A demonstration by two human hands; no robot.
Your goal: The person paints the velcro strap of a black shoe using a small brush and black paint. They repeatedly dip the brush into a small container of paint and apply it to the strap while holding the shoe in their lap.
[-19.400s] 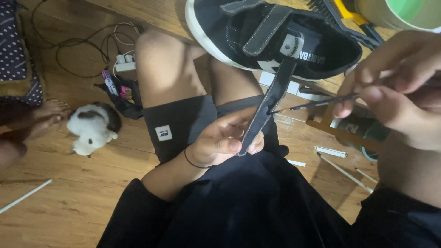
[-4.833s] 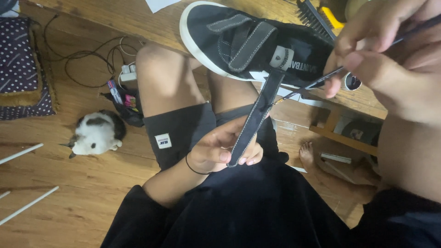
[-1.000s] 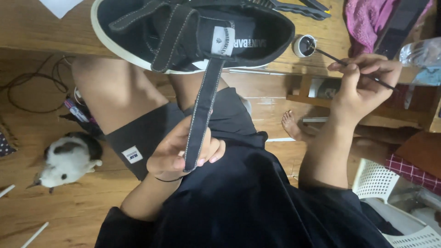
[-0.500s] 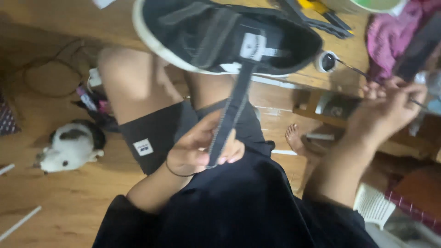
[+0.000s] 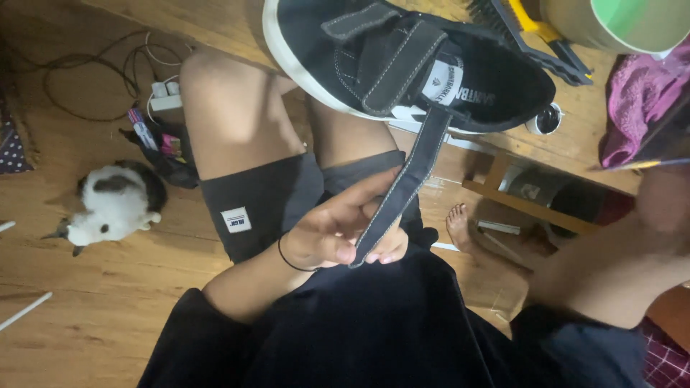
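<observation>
A black strap shoe with a white sole (image 5: 359, 57) lies on the edge of a wooden table (image 5: 215, 25) above my lap. One long black strap (image 5: 410, 179) hangs down from it. My left hand (image 5: 338, 230) pinches the lower end of that strap between thumb and fingers, over my dark shorts. My right hand (image 5: 665, 205) is a blur at the right edge, with a thin brush (image 5: 636, 164) showing as a pale streak at its fingers. A small open pot (image 5: 545, 121) stands on the table just right of the shoe's heel.
A black and yellow scrub brush (image 5: 532, 32), a green-lidded container (image 5: 618, 21) and a pink cloth (image 5: 640, 108) lie on the table. On the wooden floor are a black and white cat (image 5: 115, 205), a power strip with cables (image 5: 162, 97), white sticks (image 5: 25, 310) and a bare foot (image 5: 460, 226).
My right hand has drawn away from the small pot toward the right edge and is now blurred. My left hand keeps its hold on the strap. The view has shifted.
</observation>
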